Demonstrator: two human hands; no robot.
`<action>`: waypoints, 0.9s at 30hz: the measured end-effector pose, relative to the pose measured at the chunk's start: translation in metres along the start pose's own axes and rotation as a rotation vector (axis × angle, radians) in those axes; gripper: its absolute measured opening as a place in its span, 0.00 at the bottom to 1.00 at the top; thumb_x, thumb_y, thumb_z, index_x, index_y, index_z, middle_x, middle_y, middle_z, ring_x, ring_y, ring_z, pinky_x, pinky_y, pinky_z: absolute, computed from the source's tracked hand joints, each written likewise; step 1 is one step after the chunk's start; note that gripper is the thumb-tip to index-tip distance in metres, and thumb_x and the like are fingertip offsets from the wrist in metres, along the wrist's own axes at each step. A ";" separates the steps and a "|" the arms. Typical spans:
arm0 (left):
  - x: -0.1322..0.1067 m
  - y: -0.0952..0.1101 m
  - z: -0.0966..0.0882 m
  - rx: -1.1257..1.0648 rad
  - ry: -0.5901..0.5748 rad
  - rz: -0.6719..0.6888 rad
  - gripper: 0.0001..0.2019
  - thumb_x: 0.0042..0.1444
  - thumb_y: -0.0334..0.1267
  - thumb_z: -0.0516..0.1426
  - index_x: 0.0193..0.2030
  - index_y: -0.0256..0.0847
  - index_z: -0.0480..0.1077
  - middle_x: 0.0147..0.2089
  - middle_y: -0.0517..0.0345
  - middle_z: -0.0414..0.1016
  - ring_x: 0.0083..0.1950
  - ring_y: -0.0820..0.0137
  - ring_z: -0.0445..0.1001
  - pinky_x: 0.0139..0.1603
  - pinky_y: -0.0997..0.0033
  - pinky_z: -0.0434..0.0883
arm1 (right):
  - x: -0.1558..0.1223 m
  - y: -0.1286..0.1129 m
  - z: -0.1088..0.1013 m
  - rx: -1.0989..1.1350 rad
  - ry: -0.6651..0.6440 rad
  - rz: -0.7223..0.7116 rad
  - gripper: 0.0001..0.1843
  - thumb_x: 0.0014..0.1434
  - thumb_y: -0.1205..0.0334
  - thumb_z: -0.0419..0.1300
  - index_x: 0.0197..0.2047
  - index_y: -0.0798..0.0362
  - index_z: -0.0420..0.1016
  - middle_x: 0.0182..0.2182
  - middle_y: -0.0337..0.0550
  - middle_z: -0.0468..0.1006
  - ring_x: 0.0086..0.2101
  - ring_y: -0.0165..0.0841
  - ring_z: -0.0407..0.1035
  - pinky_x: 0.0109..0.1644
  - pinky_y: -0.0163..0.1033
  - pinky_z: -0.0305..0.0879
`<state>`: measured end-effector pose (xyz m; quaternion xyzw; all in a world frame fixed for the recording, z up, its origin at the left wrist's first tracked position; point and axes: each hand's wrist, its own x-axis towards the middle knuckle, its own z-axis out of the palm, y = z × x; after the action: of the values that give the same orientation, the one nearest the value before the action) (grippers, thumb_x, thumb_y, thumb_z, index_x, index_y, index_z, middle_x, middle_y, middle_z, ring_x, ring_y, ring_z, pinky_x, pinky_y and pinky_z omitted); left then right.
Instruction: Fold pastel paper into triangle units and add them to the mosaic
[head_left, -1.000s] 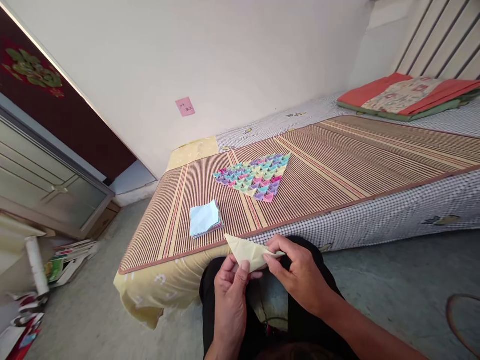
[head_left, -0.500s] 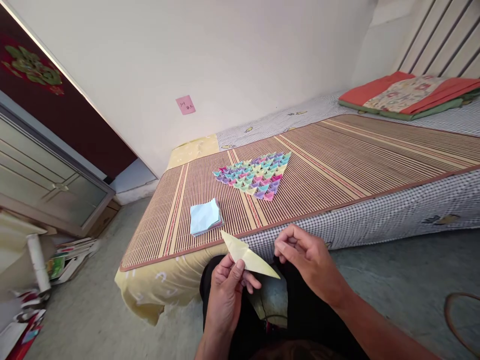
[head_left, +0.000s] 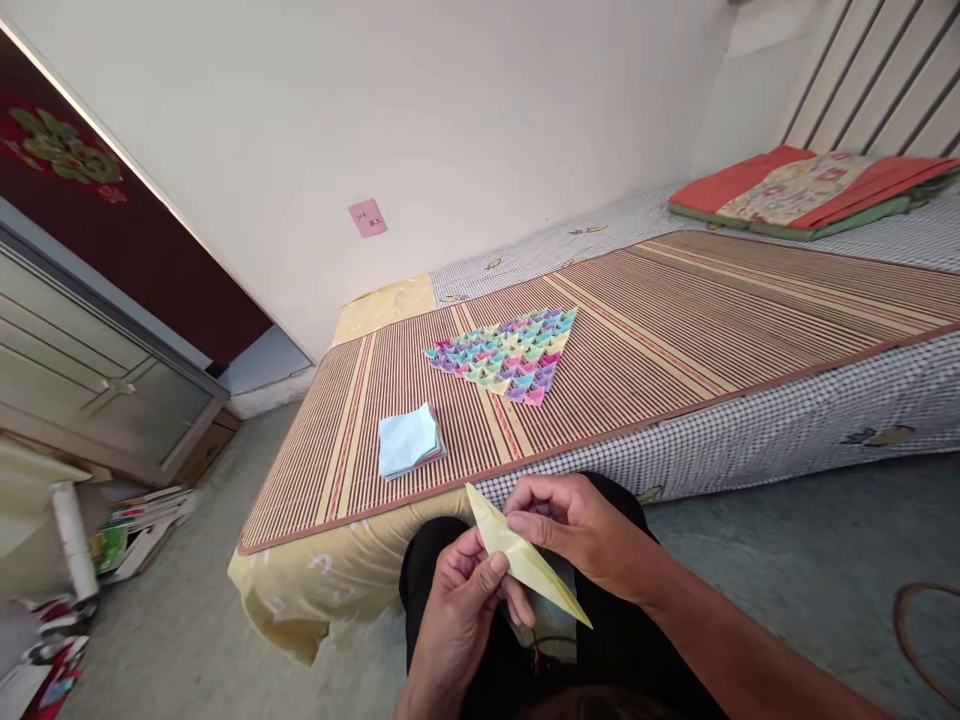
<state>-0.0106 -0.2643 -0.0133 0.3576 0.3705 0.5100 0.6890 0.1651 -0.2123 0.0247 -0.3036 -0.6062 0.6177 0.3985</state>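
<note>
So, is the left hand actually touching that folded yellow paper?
Touching. The head view shows it: the left hand's thumb lies over the lower edge of the folded yellow paper, with no gap between.

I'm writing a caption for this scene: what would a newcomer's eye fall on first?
Probably the roughly triangular spread of small multicoloured folded papers on the striped mat. Next, the pale yellow folded paper near the bottom centre, held in the left hand with the right hand at its edge. The orange-and-green folded cloth at far right may stand out too.
</note>
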 end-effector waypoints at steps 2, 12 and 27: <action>0.000 -0.001 -0.001 0.010 -0.010 -0.001 0.15 0.57 0.47 0.70 0.40 0.35 0.81 0.21 0.57 0.77 0.19 0.73 0.72 0.25 0.78 0.68 | 0.000 0.001 -0.002 0.024 -0.011 0.016 0.22 0.62 0.41 0.66 0.33 0.54 0.77 0.26 0.36 0.72 0.28 0.28 0.64 0.33 0.34 0.61; -0.003 -0.003 -0.003 0.065 -0.073 0.002 0.15 0.58 0.48 0.69 0.39 0.36 0.81 0.20 0.56 0.76 0.19 0.73 0.71 0.28 0.77 0.69 | 0.000 0.001 -0.003 0.058 -0.036 0.025 0.20 0.63 0.44 0.66 0.34 0.54 0.76 0.27 0.35 0.70 0.28 0.28 0.62 0.33 0.34 0.59; 0.004 -0.019 0.003 -0.024 0.251 0.162 0.28 0.64 0.51 0.64 0.68 0.45 0.67 0.53 0.48 0.80 0.53 0.59 0.80 0.51 0.64 0.75 | -0.002 0.027 0.019 -0.656 0.177 -0.267 0.11 0.67 0.74 0.53 0.42 0.53 0.75 0.37 0.43 0.75 0.36 0.35 0.72 0.41 0.38 0.63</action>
<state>0.0007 -0.2650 -0.0291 0.3116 0.4176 0.6090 0.5981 0.1465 -0.2225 -0.0007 -0.3857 -0.7695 0.3041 0.4081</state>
